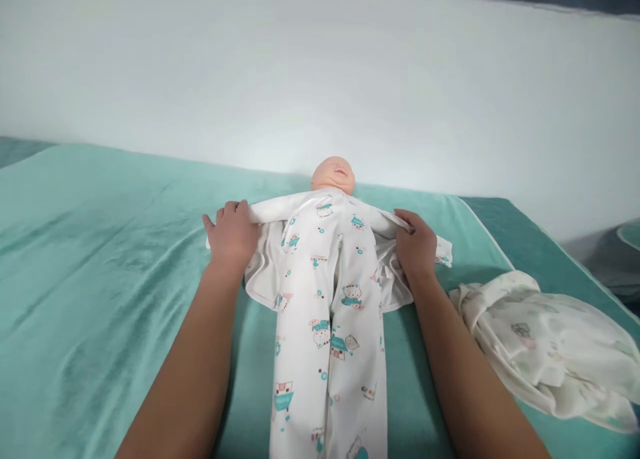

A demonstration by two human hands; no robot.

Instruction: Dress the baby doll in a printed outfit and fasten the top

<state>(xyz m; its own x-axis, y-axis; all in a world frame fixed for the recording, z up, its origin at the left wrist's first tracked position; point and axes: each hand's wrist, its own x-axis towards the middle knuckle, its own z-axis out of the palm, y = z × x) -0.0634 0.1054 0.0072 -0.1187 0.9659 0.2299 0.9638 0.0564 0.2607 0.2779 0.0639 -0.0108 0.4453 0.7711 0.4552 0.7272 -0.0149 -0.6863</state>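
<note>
A baby doll (333, 174) lies on its back on a teal blanket (100, 259), its head toward the wall. It wears a white printed romper (327, 292) with small teal and pink pictures. My left hand (231, 236) rests on the romper's left sleeve, fingers curled over the cloth. My right hand (415, 246) grips the right sleeve near the shoulder, fingers closed on the fabric. Both sleeves are stretched out sideways.
A crumpled white printed cloth (545, 349) lies on the blanket at the right, near the bed's edge. A pale wall (320, 79) runs along the far side. The blanket stretches wide to the left.
</note>
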